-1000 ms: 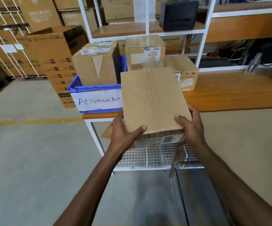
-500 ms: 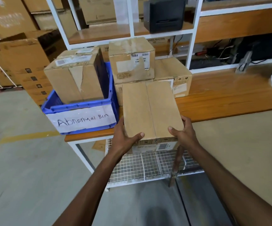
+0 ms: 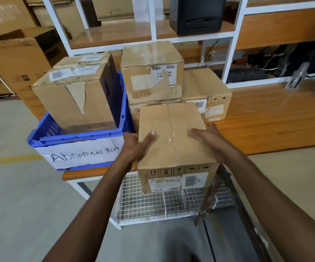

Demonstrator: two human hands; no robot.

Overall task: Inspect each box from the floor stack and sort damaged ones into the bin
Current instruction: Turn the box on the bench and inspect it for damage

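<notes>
I hold a taped brown cardboard box [image 3: 171, 133] at the front edge of the wooden table [image 3: 277, 125], its labelled near face overhanging the edge. My left hand [image 3: 136, 146] grips its left side with the thumb on top. My right hand [image 3: 207, 137] lies on the top right. To the left stands the blue bin [image 3: 77, 140] marked "Abnormal Bin", with a box with torn tape [image 3: 77, 95] inside it. Behind the held box is a stack of boxes [image 3: 152, 72], the top one with a ripped label.
A further box [image 3: 207, 91] sits at the right of the stack. White shelving [image 3: 152, 38] with a black printer [image 3: 198, 14] rises behind. A wire mesh shelf [image 3: 164, 203] hangs under the table. Large cartons [image 3: 18, 59] stand at the left on the concrete floor.
I have stepped closer to the table and brought the box forward and down to its front edge. My hands have slid up from its near end to its top and sides.
</notes>
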